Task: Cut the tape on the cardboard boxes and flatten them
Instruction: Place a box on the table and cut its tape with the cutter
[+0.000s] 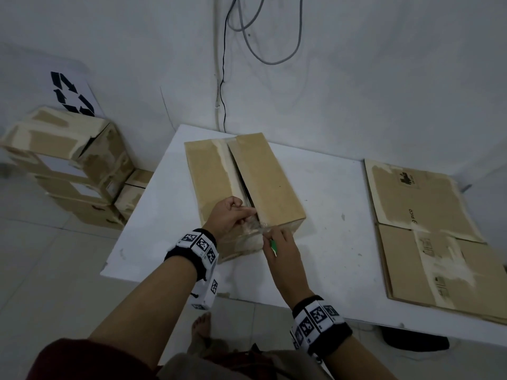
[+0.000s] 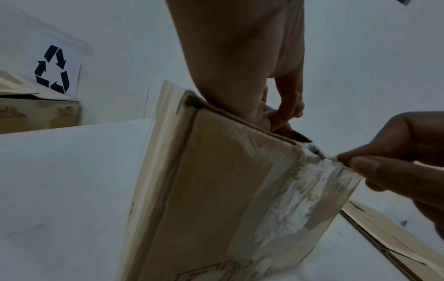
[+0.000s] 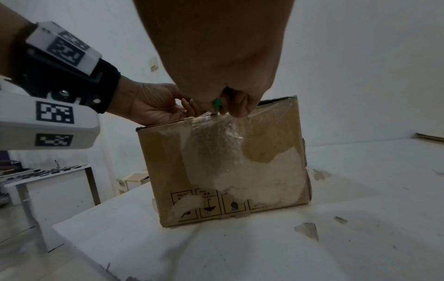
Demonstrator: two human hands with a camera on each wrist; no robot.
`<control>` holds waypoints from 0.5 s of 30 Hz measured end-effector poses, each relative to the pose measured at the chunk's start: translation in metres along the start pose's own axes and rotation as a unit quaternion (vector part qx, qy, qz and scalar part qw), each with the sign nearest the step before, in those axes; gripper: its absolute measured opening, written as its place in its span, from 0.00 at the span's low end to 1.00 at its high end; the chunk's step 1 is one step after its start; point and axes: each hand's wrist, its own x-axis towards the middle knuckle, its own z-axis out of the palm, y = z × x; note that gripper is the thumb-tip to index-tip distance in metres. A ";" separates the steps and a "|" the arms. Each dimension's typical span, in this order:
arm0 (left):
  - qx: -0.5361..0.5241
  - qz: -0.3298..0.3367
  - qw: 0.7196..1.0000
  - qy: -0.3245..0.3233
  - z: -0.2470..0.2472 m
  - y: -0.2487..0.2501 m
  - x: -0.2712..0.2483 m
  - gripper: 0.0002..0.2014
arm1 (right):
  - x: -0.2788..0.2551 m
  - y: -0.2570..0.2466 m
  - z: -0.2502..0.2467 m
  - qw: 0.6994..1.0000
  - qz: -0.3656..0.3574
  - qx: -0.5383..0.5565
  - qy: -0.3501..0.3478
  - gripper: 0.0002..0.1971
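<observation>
We see a box [image 1: 241,185] near the table's [image 1: 334,204] back-left corner, flattened cardboard [image 1: 428,231] along its right edge, stacked boxes [image 1: 68,165] on the floor left.

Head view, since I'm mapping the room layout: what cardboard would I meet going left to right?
Stack of taped boxes on the floor → box being cut on the white table → flattened boxes at the table's right end.

A white table [image 1: 329,215] stands against a white wall [image 1: 384,78]. Grey and black cables [image 1: 223,78] hang down the far wall. A recycling sign [image 1: 72,93] leans far left. A low side table [image 3: 48,176] holds dark small items.
</observation>
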 end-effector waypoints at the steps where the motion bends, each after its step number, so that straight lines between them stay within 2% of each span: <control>1: 0.001 0.000 1.000 0.001 -0.001 0.000 0.001 0.20 | -0.002 0.002 -0.001 1.000 -0.002 0.002 0.001 0.05; 11: 0.010 -0.018 1.000 -0.001 0.000 -0.001 0.002 0.23 | 0.001 0.003 -0.002 1.000 -0.010 -0.011 0.009 0.04; 15: -0.016 -0.010 1.000 0.001 0.003 0.002 -0.002 0.23 | 0.023 0.007 -0.008 0.999 -0.005 -0.014 0.039 0.03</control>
